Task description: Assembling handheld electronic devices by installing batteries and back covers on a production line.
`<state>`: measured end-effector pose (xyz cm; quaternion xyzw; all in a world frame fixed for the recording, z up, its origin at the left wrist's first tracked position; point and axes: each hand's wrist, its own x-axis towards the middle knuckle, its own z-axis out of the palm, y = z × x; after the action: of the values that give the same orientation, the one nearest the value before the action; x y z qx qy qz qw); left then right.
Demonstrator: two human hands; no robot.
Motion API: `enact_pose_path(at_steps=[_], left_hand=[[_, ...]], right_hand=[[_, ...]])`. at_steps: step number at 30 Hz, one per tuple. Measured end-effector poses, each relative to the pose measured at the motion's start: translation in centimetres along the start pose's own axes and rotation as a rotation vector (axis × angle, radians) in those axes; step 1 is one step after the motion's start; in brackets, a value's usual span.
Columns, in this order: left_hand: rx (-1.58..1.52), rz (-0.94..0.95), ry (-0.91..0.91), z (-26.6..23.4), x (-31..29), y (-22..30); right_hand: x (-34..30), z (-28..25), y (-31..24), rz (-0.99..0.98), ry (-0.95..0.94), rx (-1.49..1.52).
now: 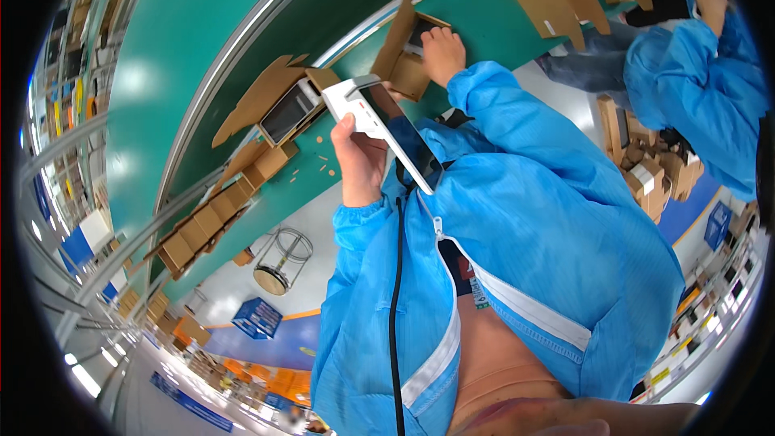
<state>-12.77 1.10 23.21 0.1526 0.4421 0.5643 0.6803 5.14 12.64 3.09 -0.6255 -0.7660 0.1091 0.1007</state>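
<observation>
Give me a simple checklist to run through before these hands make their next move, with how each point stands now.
1. Left hand gripping the white device: ok.
2. Right hand at the open cardboard box: ok.
3. Right hand's fingers firmly holding something: cannot tell.
4. Green table free of scraps: not ok, small brown scraps lie there.
5. Second box closed: not ok, it is open with a dark-screened item inside.
</observation>
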Motion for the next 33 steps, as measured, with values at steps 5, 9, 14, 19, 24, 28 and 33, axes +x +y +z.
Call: enact_pose_path(at_steps=[5, 9, 14, 19, 24, 28, 33], left_hand=[[-0.047, -0.028, 0.010, -1.7, -2.6, -0.8], [-0.030, -0.025, 0.069, -2.9, -4.7, -0.4], [-0.035, -0.016, 0.137, -4.2, -5.5, -0.1], [-0.100, -0.027, 0.114, -5.4, -6.0, -0.3], [-0.137, -0.056, 0.064, -4.7, -5.7, 0.0], [-0.084, -0.039, 0.075, -4.8, -4.2, 0.4], [0.008, 0.006, 0.203, -4.1, -0.3, 1.2]], right_hand=[[3.1, 2.1, 0.3, 0.037, -0.203, -0.254], [4.1, 3.3, -0.6, -0.129, -0.212, -0.406], [5.4, 3.2, 0.4, -0.379, -0.204, -0.470], [6.6, 1.1, 1.6, -0.388, -0.243, -0.420], [7.9, -1.9, 4.6, -0.278, -0.225, -0.331], [5.5, -5.6, 4.6, 0.127, -0.292, 0.501], [-1.5, -12.0, 1.1, 0.521, -0.390, 1.630]])
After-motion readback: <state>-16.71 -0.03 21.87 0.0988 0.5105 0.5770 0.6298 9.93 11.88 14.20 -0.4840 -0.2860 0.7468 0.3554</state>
